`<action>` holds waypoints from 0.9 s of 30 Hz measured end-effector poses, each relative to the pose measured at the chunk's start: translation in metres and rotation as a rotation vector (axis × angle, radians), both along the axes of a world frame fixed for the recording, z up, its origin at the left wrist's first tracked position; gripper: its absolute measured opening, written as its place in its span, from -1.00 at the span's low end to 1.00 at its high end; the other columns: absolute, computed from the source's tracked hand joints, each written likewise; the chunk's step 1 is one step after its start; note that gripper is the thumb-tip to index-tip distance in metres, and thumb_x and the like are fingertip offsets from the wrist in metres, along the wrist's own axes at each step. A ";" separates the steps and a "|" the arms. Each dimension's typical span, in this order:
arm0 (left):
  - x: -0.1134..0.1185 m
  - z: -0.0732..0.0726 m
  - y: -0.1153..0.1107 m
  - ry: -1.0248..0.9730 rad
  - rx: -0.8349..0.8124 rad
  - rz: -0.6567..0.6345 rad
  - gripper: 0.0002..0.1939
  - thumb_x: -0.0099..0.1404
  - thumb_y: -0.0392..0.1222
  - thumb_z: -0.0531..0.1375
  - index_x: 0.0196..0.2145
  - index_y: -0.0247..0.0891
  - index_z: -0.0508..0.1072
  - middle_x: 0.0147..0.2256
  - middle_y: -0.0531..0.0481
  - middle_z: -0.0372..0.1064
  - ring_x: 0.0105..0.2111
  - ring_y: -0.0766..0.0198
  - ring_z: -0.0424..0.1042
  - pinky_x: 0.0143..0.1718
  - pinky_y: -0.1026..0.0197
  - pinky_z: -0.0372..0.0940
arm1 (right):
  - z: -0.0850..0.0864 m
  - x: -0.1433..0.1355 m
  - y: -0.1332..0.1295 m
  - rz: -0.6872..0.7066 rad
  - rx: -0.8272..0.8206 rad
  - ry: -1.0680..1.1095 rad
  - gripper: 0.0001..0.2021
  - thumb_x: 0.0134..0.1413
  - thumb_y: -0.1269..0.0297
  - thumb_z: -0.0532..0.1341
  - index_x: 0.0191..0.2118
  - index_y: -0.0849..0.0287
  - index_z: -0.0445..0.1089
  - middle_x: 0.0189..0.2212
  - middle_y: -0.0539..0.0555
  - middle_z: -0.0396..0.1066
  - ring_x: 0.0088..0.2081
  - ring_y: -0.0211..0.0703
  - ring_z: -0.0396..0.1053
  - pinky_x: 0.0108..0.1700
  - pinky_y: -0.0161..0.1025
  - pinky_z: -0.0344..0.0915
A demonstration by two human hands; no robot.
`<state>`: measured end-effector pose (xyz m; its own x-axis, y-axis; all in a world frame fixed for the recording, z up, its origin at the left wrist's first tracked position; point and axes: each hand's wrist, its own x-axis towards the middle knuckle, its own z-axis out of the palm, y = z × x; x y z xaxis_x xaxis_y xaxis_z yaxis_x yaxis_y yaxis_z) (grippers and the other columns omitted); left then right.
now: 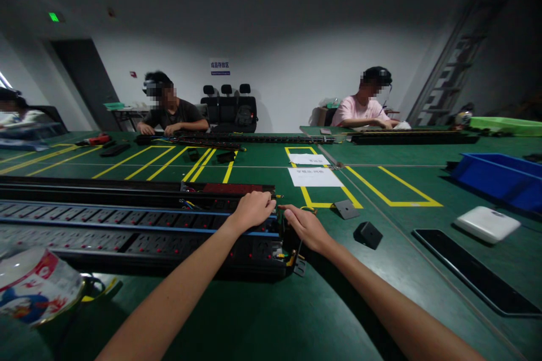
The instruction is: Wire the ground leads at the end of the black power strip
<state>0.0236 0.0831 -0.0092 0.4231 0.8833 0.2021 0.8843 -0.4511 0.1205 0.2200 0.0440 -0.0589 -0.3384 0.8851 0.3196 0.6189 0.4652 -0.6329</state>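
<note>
1. Running in from the left edge, long black socket strips (pixel 165 243) lie side by side on the green table (pixel 182 316), their long axis crossing in front of me from left to right. A printed tub (pixel 38 287) sits on my side of them.
2. Just right of centre, my left hand (pixel 254 210) lies palm down over the right end of a blue-edged strip, fingers bent and pointing right, away from its length. What sits under the fingertips is hidden, so I cannot tell whether they pinch anything.
3. At that same end, thin wires (pixel 280 256) show at the open tip of the nearest strip, with a slotted metal bracket (pixel 300 267) close by, below my right hand.
4. My right hand (pixel 308 228) comes in from beyond the end, pointing left, so the strips lie to its left. Its index finger and thumb are near my left fingertips; whether they close on something I cannot tell. My left hand lies over the strip's body, while my right is outside it, facing the end.
5. Farther right, well apart from the strips, are a black block (pixel 368 235) and a dark phone (pixel 478 271).
</note>
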 end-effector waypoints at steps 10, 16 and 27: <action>0.000 0.002 -0.001 0.002 0.003 0.003 -0.65 0.44 -0.01 0.00 -0.29 -0.21 0.51 -0.28 -0.14 0.55 -0.22 0.04 0.55 -0.18 0.11 0.37 | 0.001 0.000 0.000 -0.006 -0.002 0.001 -0.50 0.43 -0.02 -0.13 0.13 0.09 0.41 -0.24 0.12 0.56 -0.21 0.00 0.49 -0.17 -0.18 0.29; 0.001 0.004 -0.002 -0.004 -0.015 0.014 -0.65 0.44 0.00 0.01 -0.30 -0.22 0.50 -0.27 -0.16 0.55 -0.21 0.03 0.55 -0.20 0.12 0.36 | 0.001 0.000 0.000 -0.006 -0.002 -0.002 -0.50 0.42 -0.02 -0.13 0.13 0.09 0.41 -0.23 0.12 0.56 -0.21 -0.01 0.49 -0.18 -0.18 0.29; 0.001 0.003 -0.001 0.001 -0.007 0.011 -0.64 0.44 0.00 0.01 -0.30 -0.21 0.51 -0.28 -0.16 0.55 -0.23 0.02 0.55 -0.20 0.11 0.36 | 0.001 0.000 0.000 0.000 0.004 -0.001 -0.51 0.43 -0.01 -0.13 0.13 0.10 0.40 -0.22 0.13 0.56 -0.19 0.00 0.49 -0.16 -0.17 0.30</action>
<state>0.0246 0.0819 -0.0066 0.4139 0.8890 0.1958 0.8892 -0.4409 0.1224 0.2204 0.0440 -0.0580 -0.3386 0.8837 0.3232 0.6195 0.4679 -0.6302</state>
